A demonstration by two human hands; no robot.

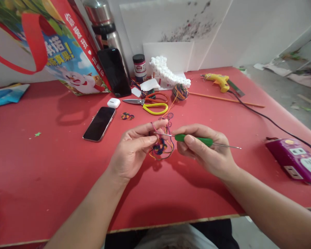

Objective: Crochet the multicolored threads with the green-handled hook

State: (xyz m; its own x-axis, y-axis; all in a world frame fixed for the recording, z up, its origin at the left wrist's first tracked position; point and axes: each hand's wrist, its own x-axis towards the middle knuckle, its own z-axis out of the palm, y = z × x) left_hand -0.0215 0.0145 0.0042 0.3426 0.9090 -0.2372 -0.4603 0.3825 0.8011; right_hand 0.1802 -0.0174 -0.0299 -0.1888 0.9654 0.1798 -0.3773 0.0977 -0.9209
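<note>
Left hand (134,148) pinched a multicoloured yarn piece (160,148) just above the red bench (54,166); right hand (202,152) was clamped on a green-handled crochet hook (197,140), tip at the loops. Keeping the strand taut and the hook strokes short seemed wisest.

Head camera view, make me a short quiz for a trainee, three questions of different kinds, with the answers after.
1. True or false: the right hand holds a green-handled crochet hook.
2. Which lies nearest the dark phone flat on the red table? A) glue gun B) white earbud case C) purple power strip
3. Fill in: the left hand pinches a small piece of multicoloured ____.

Key
1. True.
2. B: the white earbud case sits just beyond the phone; the glue gun and purple power strip are far to the right.
3. Yarn, trailing back to the yarn ball by the scissors.
</note>
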